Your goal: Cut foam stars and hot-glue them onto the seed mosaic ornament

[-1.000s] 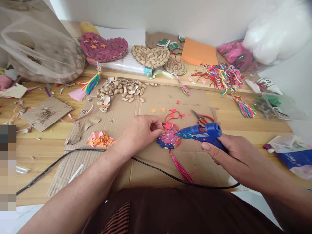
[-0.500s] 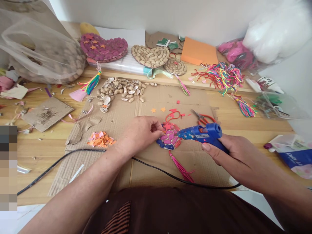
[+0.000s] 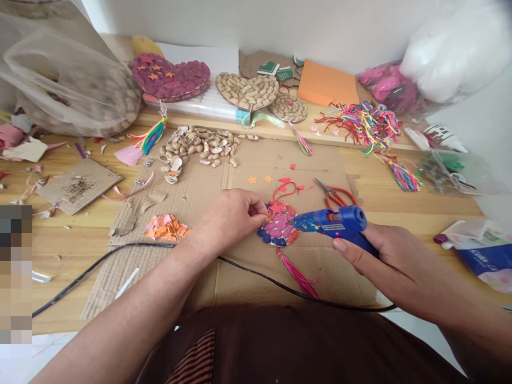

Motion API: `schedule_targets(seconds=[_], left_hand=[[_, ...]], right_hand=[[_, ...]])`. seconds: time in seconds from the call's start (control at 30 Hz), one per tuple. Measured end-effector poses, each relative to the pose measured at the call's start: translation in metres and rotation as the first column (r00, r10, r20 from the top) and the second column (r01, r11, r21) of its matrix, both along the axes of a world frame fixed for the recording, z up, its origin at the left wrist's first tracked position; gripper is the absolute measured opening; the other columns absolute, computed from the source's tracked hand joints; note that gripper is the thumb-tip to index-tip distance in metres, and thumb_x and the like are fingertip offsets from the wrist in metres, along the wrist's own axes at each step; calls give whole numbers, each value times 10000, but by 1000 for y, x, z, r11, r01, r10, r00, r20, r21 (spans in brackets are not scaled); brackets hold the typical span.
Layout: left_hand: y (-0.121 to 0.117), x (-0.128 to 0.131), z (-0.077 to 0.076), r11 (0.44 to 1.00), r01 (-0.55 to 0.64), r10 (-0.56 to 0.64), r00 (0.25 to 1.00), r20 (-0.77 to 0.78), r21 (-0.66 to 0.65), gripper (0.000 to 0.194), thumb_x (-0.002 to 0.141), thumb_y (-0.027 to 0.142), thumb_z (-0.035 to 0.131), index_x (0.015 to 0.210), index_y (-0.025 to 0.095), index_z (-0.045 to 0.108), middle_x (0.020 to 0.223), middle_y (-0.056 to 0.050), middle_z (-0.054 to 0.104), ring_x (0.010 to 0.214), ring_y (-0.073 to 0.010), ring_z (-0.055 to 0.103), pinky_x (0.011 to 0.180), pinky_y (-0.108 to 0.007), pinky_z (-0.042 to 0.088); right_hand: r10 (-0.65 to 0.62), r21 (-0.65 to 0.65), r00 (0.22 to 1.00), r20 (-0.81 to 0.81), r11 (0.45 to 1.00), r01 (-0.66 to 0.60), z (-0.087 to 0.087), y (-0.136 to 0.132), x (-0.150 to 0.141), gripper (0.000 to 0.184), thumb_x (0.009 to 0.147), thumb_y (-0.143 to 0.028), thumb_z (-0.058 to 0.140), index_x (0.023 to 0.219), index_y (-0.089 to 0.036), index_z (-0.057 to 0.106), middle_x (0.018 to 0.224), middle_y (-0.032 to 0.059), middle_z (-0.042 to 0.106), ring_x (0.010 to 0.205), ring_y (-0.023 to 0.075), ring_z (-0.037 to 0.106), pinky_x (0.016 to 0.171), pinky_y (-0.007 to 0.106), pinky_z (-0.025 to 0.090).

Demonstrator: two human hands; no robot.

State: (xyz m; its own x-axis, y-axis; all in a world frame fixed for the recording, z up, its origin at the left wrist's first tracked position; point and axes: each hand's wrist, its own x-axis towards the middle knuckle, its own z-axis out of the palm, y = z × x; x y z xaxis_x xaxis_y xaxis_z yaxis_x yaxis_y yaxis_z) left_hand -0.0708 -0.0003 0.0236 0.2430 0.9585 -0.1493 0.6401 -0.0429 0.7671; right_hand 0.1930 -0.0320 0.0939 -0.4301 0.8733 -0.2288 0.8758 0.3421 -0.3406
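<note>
A round ornament, covered in pink, blue and red painted peanut shells, lies flat on the cardboard. A red paper star sits near its top, with a red cord loop above and a pink tassel below. My left hand is at the ornament's left edge, thumb and forefinger pinched on what looks like a small orange paper piece, mostly hidden. My right hand is wrapped round a blue hot glue gun. Its nozzle points left, at the ornament's right side.
Red-handled pliers lie behind the glue gun. Its black cord crosses the cardboard in front. Orange paper scraps and peanut shells are piled to the left. Finished ornaments, including a purple heart, line the back ledge.
Almost nothing differs. The glue gun and my right hand have shifted very slightly, along with a small shift of the whole view; my left hand keeps its pinch at the ornament.
</note>
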Motion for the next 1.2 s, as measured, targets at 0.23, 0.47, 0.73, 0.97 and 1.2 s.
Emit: schedule_targets(seconds=[0.23, 0.47, 0.73, 0.97, 1.2], left_hand=[[0, 0, 0, 1000, -6, 6, 1000, -12, 12, 108, 748, 228, 638, 693, 212, 729, 664, 27, 718, 581, -109, 602, 564, -231, 395], [0, 1, 0, 1000, -11, 11, 1000, -20, -6, 109, 750, 239, 639, 694, 213, 729, 686, 19, 727, 599, -114, 608, 569, -234, 395], [0, 0, -2, 1000, -6, 6, 1000, -9, 11, 105, 744, 231, 637, 699, 214, 731, 657, 23, 716, 578, -112, 602, 553, -232, 389], [0, 0, -1, 1000, -8, 8, 1000, -8, 5, 104, 743, 229, 637, 704, 216, 733, 675, 23, 724, 591, -114, 611, 559, -234, 398], [0, 0, -1, 1000, -13, 13, 1000, -16, 5, 101, 741, 234, 640, 698, 220, 730, 670, 26, 723, 590, -116, 612, 557, -235, 396]], right_hand=[[4, 3, 1000, -9, 1000, -4, -2, 1, 2, 463, 963, -535, 437, 626, -218, 412, 541, -17, 482, 474, 135, 436, 484, 275, 289], [18, 37, 1000, -15, 999, -18, -1, 1, 1, 460, 966, -511, 448, 614, -221, 385, 519, -32, 454, 458, 124, 402, 464, 270, 270], [17, 56, 1000, 18, 998, -18, -2, 1, 0, 455, 967, -517, 440, 623, -222, 398, 516, -29, 473, 453, 131, 423, 468, 271, 276], [44, 71, 999, 11, 997, -44, -3, 2, -4, 448, 970, -504, 440, 625, -225, 382, 518, -33, 460, 456, 128, 414, 468, 270, 271], [9, 62, 1000, 23, 998, -10, -3, 2, 0, 452, 958, -523, 441, 619, -229, 391, 512, -25, 469, 452, 137, 417, 471, 282, 259]])
